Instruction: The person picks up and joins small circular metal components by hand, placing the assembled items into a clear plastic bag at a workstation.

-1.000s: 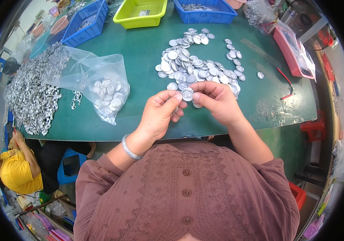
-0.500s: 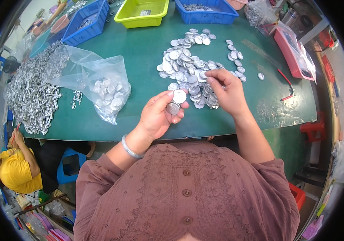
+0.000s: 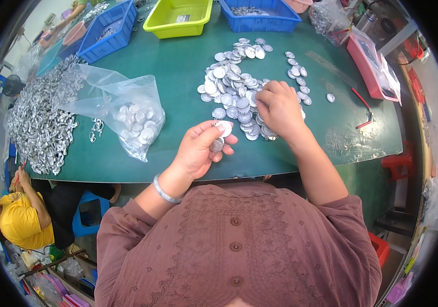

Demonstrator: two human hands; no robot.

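Between the thumb and fingers of my left hand (image 3: pixel 198 146) are a couple of round silver medallions (image 3: pixel 223 128), one shiny and flat, a duller one below it. My right hand (image 3: pixel 282 108) rests over the right side of a loose pile of the same medallions (image 3: pixel 234 82). Its fingers are bent together and the fingertips press down among the pieces, so what they pinch is hidden. Left of my hands lies a clear plastic bag (image 3: pixel 142 125) with more medallions inside.
A big heap of silver metal clasps (image 3: pixel 45 123) covers the left of the green table (image 3: pixel 188 66). Blue bins (image 3: pixel 260 23) and a lime basket (image 3: pixel 178 28) line the far side. Red-handled pliers (image 3: pixel 365 110) and a pink tray (image 3: pixel 367 71) lie right. A person in yellow (image 3: pixel 24 220) sits left.
My right hand has shifted slightly left and its fingers have curled inward over the pile. In my left hand the thumb has slid across the upper medallion, and the hand has dropped slightly.
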